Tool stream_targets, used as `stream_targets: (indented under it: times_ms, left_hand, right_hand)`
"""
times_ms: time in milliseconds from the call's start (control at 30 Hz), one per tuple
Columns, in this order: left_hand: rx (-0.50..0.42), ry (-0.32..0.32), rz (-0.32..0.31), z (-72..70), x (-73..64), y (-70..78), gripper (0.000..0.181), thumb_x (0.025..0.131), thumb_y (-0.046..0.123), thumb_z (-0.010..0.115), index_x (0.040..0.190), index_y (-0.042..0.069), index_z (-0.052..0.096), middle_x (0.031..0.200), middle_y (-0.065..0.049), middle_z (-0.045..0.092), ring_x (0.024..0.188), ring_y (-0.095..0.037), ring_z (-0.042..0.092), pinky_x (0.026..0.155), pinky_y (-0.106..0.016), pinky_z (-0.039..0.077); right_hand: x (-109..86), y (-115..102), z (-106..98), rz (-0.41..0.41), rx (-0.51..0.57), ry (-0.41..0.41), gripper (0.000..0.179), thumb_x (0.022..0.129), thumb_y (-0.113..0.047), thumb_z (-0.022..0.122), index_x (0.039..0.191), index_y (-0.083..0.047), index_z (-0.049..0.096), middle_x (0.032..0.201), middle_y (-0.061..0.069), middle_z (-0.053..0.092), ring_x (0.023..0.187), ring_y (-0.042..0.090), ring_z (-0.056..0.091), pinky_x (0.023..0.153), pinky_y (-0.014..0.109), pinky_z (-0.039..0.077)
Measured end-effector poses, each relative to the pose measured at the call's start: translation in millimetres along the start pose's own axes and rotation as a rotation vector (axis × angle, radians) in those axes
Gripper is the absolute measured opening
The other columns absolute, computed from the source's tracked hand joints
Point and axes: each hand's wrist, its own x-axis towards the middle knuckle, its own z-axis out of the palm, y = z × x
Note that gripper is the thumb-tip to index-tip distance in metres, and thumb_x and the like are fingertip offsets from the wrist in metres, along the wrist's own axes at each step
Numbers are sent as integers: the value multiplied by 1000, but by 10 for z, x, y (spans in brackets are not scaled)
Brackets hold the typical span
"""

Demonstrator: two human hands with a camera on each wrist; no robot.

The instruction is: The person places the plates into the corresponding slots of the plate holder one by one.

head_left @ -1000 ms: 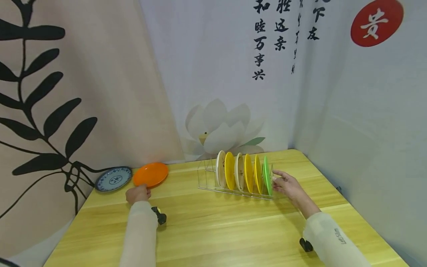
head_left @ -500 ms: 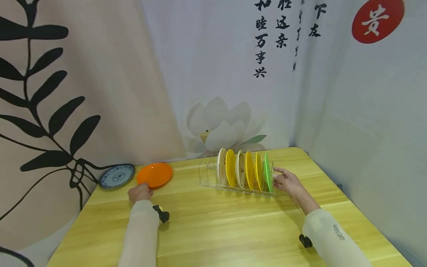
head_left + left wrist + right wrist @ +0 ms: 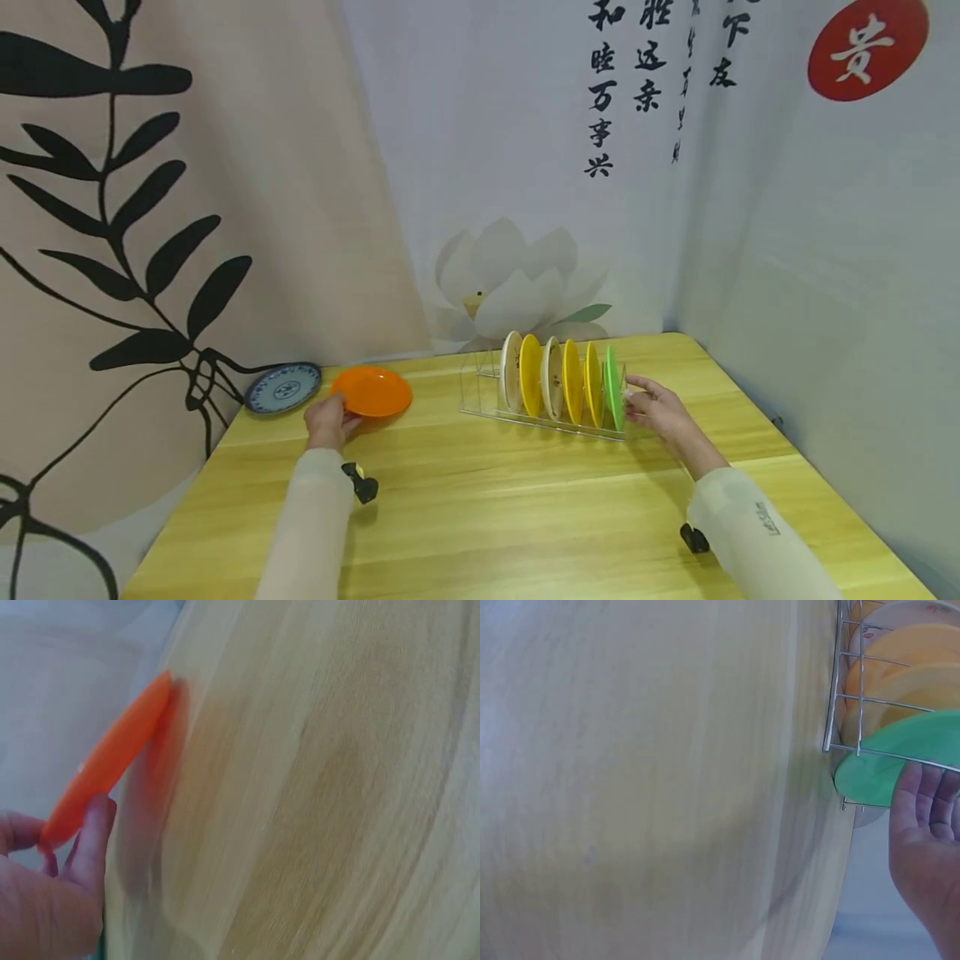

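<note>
Left wrist cam, unlike head, shows the left hand pinching both faces of the orange plate, lifted at far left since a second ago, while the right hand touches the rack, grip unclear.

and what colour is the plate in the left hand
The plate in the left hand is orange, clearest in the head view.

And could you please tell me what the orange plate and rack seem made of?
Orange plate: probably plastic, smooth and slightly glossy, judging by its even, saturated colour.
Rack: likely metal wire, with a silvery look along its thin bars.
</note>
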Motion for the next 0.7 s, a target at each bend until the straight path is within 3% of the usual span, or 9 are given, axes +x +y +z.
stream_targets:
  times_ms: [100,433,700]
  left_hand:
    - [12,-28,26,-12,-11,38,45,99,10,48,142,1,38,121,-16,53,87,-20,65,89,-37,56]
    - [31,-146,89,-55,-79,129,52,101,17,53,150,12,35,136,-15,49,90,-19,69,89,-34,56]
    - [63,-191,123,-53,-149,208,53,102,18,54,151,15,34,137,-16,49,87,-14,70,90,-35,55]
  right_hand:
    - [-4,3,-6,2,-8,-1,56,107,-18,46,155,0,24,121,21,52,106,26,55,103,44,48]
    - [9,34,-24,-6,0,-9,58,107,-20,46,155,1,22,119,17,53,106,24,56,104,45,46]
    - [21,25,-12,-5,0,-6,58,107,-20,46,155,1,22,117,17,54,107,26,55,103,44,48]
